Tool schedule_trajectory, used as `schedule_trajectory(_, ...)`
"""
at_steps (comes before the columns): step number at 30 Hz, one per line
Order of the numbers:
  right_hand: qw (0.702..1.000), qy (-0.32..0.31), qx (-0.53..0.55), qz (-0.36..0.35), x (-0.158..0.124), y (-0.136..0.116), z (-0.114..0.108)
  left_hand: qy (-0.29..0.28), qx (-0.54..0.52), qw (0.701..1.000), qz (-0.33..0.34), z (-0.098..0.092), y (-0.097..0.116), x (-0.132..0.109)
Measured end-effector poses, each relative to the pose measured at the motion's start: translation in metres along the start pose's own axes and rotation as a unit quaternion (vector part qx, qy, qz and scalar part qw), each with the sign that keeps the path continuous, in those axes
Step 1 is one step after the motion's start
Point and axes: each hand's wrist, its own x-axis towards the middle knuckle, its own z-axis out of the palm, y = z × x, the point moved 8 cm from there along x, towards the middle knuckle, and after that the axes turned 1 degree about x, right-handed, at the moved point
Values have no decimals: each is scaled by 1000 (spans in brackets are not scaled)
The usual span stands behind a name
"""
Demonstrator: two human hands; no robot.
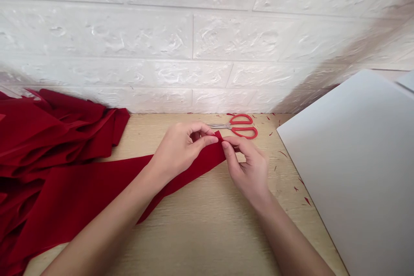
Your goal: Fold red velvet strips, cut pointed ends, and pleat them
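A long strip of dark red fabric stretches from the left across the table to both hands. My left hand is closed, pinching the upper edge near the strip's narrow end between thumb and fingers. Close beside it, my right hand pinches the end corner of the same fabric. A small tip of cloth stands up between the two sets of fingertips. Just behind the hands lie scissors with red handles; their blades point left and are partly hidden by my left hand.
A heap of the same red fabric fills the left side. At the right, a large white panel slants over the wooden table. Small red scraps are scattered near it. A white brick-patterned wall rises behind.
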Motion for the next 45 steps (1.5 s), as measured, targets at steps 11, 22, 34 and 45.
schedule_trajectory(11,999,-6,28,32,0,4,2,-2,-20,999,33,3,3,2)
schedule_trajectory(22,998,-12,52,27,-1,4,3,-9,-31,999,43,7,-4,3)
schedule_trajectory(34,997,-41,40,51,-1,8,7,-66,-55,996,37,15,-6,3)
schedule_trajectory(45,988,-92,82,91,4,14,7,8,83,991,104,-1,14,1)
